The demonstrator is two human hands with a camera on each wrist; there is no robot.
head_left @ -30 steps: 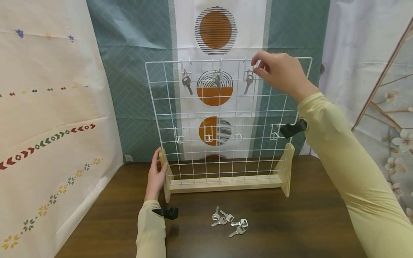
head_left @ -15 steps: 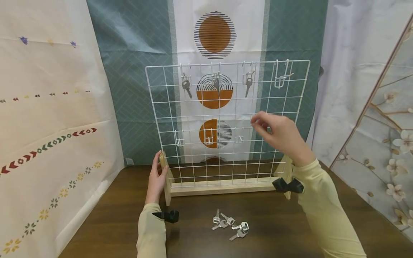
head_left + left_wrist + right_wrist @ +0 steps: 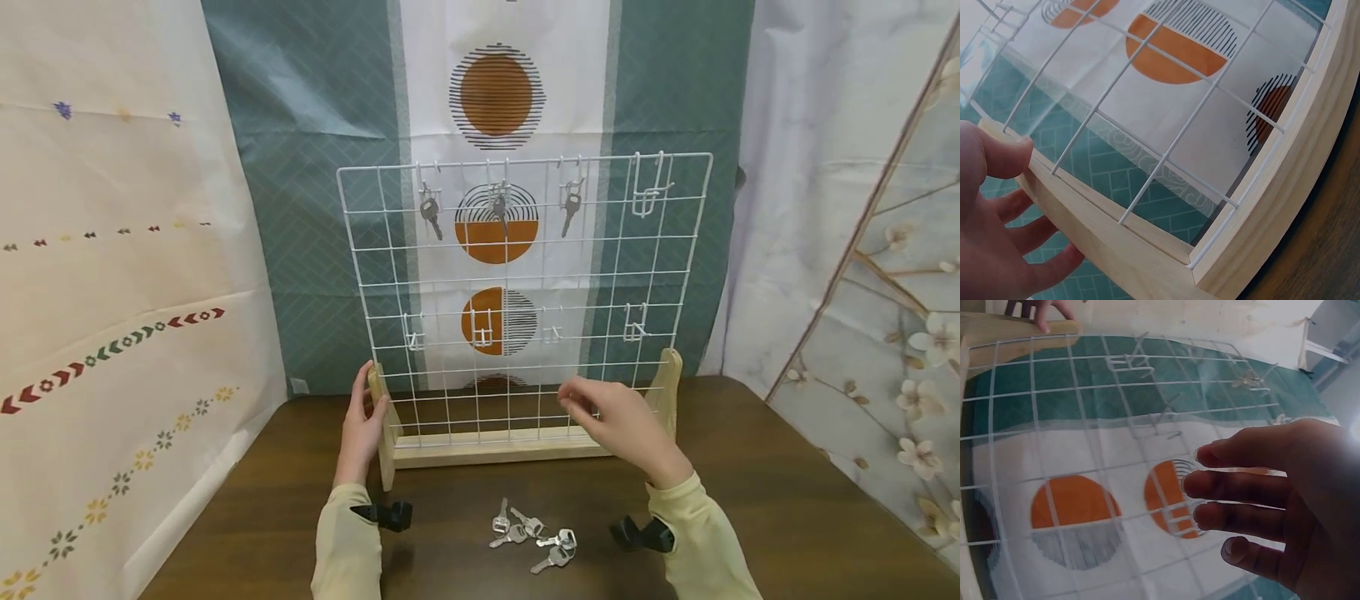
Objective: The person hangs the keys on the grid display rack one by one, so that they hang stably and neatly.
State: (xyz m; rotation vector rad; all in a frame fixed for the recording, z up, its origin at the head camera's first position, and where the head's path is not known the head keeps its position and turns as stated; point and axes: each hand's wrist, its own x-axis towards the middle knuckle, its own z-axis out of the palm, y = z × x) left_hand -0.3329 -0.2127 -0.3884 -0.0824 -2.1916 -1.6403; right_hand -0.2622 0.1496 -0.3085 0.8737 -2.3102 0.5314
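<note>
A white wire grid rack stands upright in a wooden stand. My left hand holds the stand's left post, thumb on one side and fingers on the other, as the left wrist view also shows. Three hooks along the top carry a left key, a middle key and a right key. Before the grid's lower right part hovers my right hand, fingers loosely bent, holding nothing; the right wrist view shows its fingers apart from the wires. Several loose keys lie on the table in front.
A bare hook hangs at the grid's top right. Lower down is a row of bare hooks, including a hook and a right-hand hook. The brown table is bordered by patterned cloths at the back and sides.
My right hand has come down from the top right key to the grid's lower part. The key there stays on its hook. The left hand keeps its hold on the post.
</note>
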